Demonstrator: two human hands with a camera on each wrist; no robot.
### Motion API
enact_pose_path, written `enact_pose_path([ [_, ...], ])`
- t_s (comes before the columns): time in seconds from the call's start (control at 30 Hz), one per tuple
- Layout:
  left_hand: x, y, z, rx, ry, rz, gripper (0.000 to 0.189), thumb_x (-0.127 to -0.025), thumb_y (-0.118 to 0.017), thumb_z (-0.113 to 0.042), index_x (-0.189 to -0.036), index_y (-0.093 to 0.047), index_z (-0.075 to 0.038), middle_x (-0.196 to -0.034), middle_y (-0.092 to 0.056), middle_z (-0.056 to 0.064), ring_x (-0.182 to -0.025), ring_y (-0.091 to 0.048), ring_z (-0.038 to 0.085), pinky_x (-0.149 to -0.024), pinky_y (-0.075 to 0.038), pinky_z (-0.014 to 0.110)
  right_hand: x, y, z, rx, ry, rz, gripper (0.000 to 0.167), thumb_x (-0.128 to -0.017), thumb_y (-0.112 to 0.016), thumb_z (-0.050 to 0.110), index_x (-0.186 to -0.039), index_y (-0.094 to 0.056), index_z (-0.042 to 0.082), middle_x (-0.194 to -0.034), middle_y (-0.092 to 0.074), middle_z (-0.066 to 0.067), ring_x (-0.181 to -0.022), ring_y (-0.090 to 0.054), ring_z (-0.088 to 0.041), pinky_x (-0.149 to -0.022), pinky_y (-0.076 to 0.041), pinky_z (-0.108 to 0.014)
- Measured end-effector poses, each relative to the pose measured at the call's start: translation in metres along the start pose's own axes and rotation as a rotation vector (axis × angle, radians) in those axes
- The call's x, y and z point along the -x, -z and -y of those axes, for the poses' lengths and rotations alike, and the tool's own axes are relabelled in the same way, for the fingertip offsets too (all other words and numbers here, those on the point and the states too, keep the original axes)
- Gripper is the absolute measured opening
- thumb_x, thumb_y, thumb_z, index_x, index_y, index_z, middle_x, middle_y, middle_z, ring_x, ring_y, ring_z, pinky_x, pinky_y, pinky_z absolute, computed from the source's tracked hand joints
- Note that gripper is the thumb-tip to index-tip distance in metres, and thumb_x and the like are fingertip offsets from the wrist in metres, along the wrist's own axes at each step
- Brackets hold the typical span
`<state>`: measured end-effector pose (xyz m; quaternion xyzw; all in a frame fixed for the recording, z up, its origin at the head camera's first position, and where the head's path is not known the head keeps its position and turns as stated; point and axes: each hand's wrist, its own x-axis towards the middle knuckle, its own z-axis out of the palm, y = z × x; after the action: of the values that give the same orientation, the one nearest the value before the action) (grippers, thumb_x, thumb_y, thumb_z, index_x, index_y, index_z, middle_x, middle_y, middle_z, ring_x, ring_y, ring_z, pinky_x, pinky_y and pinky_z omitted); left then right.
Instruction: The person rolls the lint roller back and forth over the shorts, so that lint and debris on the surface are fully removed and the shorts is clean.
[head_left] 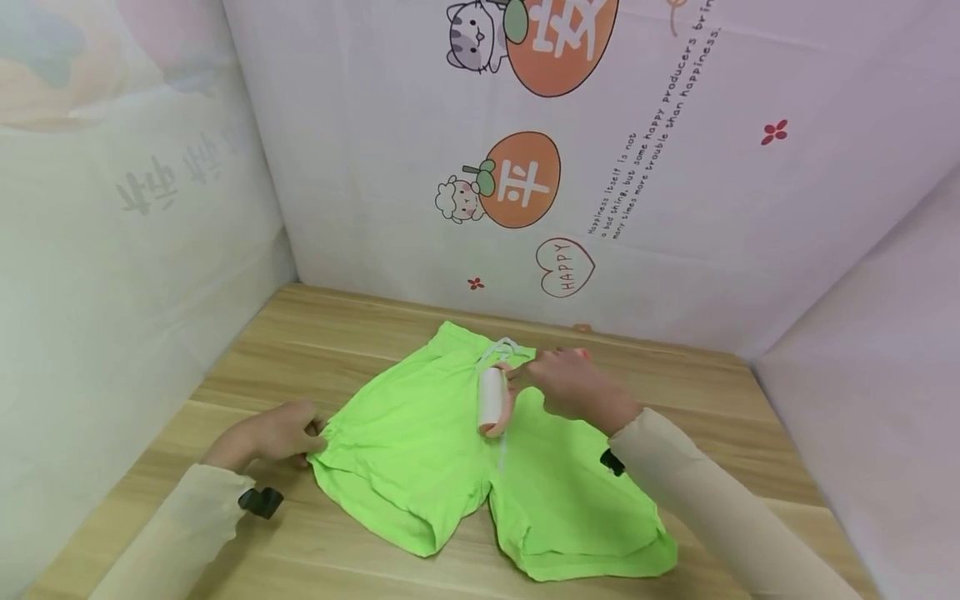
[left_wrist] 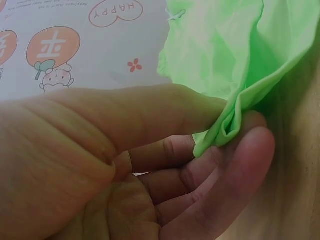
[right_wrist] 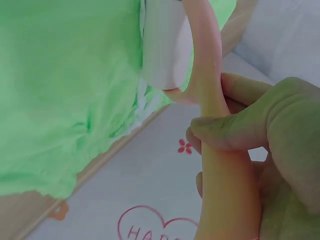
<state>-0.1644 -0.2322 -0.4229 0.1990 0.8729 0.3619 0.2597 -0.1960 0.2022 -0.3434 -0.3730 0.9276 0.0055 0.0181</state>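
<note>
Bright green shorts [head_left: 420, 417] with a white drawstring lie spread on the wooden table, waistband toward the back wall. My left hand [head_left: 281, 433] pinches the outer edge of the left leg; in the left wrist view the folded green cloth sits between thumb [left_wrist: 175, 107] and fingers. My right hand [head_left: 573, 383] grips the pinkish-orange handle [right_wrist: 225, 185] of a lint roller [head_left: 491, 400]. Its white roll [right_wrist: 167, 47] lies over the middle of the shorts, just below the drawstring, overlapping the cloth in the head view.
The wooden table [head_left: 322, 333] is enclosed by a printed back wall [head_left: 660, 275] and pale side walls [head_left: 150, 275]. Black straps [head_left: 260, 502] show at the wrists over light sleeves. The right forearm passes above the right leg of the shorts.
</note>
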Motion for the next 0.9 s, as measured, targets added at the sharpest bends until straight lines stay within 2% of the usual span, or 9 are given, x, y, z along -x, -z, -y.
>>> enact_pose_path([
  [0.1, 0.0, 0.0, 0.002, 0.003, 0.001, -0.001, 0.032, -0.094, -0.06, 0.0, -0.071, -0.044, -0.015, -0.059, -0.037, -0.007, -0.057, -0.041, 0.011, -0.056, -0.044, 0.021, -0.012, 0.0, 0.013, 0.068, 0.012, -0.006, 0.077, -0.074, -0.061, -0.028, -0.12, -0.081, 0.031, -0.115, -0.081, 0.005, -0.063, -0.045, -0.011, -0.05, -0.024, -0.024],
  [0.17, 0.0, -0.001, 0.002, 0.005, 0.002, -0.003, 0.032, -0.095, -0.06, -0.001, -0.071, -0.044, -0.014, -0.059, -0.037, -0.007, -0.057, -0.041, 0.011, -0.057, -0.044, 0.021, -0.02, 0.001, 0.021, 0.102, 0.002, 0.002, 0.071, -0.076, -0.065, -0.024, -0.12, -0.081, 0.031, -0.113, -0.081, 0.006, -0.066, -0.052, -0.012, -0.052, -0.033, -0.026],
  [0.23, 0.0, -0.001, 0.002, 0.007, 0.002, -0.004, 0.032, -0.095, -0.06, -0.001, -0.071, -0.043, -0.015, -0.059, -0.037, -0.007, -0.057, -0.041, 0.011, -0.057, -0.045, 0.022, -0.027, 0.0, 0.028, 0.146, -0.011, 0.005, 0.065, -0.078, -0.071, -0.019, -0.121, -0.08, 0.029, -0.113, -0.081, 0.006, -0.076, -0.064, -0.017, -0.059, -0.043, -0.031],
  [0.33, 0.001, -0.001, 0.001, 0.007, 0.002, -0.007, 0.034, -0.095, -0.06, -0.001, -0.07, -0.042, -0.015, -0.059, -0.036, -0.007, -0.057, -0.041, 0.011, -0.057, -0.045, 0.022, -0.037, -0.003, 0.034, 0.116, -0.056, 0.016, 0.06, -0.082, -0.074, -0.015, -0.125, -0.078, 0.027, -0.123, -0.078, 0.006, -0.095, -0.071, -0.023, -0.064, -0.051, -0.038],
  [0.47, 0.001, 0.0, 0.001, -0.001, -0.006, -0.005, 0.035, -0.094, -0.06, -0.001, -0.069, -0.042, -0.016, -0.059, -0.036, -0.008, -0.057, -0.041, 0.01, -0.057, -0.044, 0.021, -0.048, -0.011, 0.038, 0.049, -0.115, -0.016, 0.057, -0.085, -0.073, -0.015, -0.125, -0.078, 0.025, -0.122, -0.079, 0.002, -0.105, -0.071, -0.031, -0.064, -0.057, -0.044],
  [0.6, 0.001, 0.0, 0.002, -0.011, -0.01, -0.005, 0.032, -0.094, -0.06, -0.001, -0.07, -0.044, -0.015, -0.059, -0.037, -0.008, -0.057, -0.044, 0.01, -0.058, -0.047, 0.021, -0.059, -0.015, 0.041, 0.039, -0.152, -0.041, 0.054, -0.087, -0.068, -0.016, -0.123, -0.079, 0.023, -0.118, -0.08, -0.002, -0.109, -0.071, -0.036, -0.066, -0.058, -0.046],
  [0.7, 0.001, 0.0, 0.002, -0.007, -0.001, -0.01, 0.029, -0.094, -0.061, -0.001, -0.073, -0.046, -0.013, -0.061, -0.038, -0.007, -0.059, -0.047, 0.012, -0.058, -0.049, 0.022, -0.067, -0.016, 0.043, 0.05, -0.163, -0.032, 0.05, -0.089, -0.069, -0.013, -0.123, -0.079, 0.022, -0.117, -0.079, -0.004, -0.104, -0.071, -0.033, -0.066, -0.058, -0.045],
  [0.9, 0.002, -0.001, 0.001, 0.005, 0.008, -0.014, 0.031, -0.095, -0.062, 0.0, -0.073, -0.043, -0.013, -0.06, -0.036, -0.007, -0.059, -0.044, 0.012, -0.057, -0.046, 0.02, -0.082, -0.015, 0.049, 0.047, -0.176, -0.024, 0.042, -0.09, -0.073, -0.008, -0.121, -0.079, 0.02, -0.111, -0.079, -0.005, -0.1, -0.072, -0.029, -0.08, -0.06, -0.051],
])
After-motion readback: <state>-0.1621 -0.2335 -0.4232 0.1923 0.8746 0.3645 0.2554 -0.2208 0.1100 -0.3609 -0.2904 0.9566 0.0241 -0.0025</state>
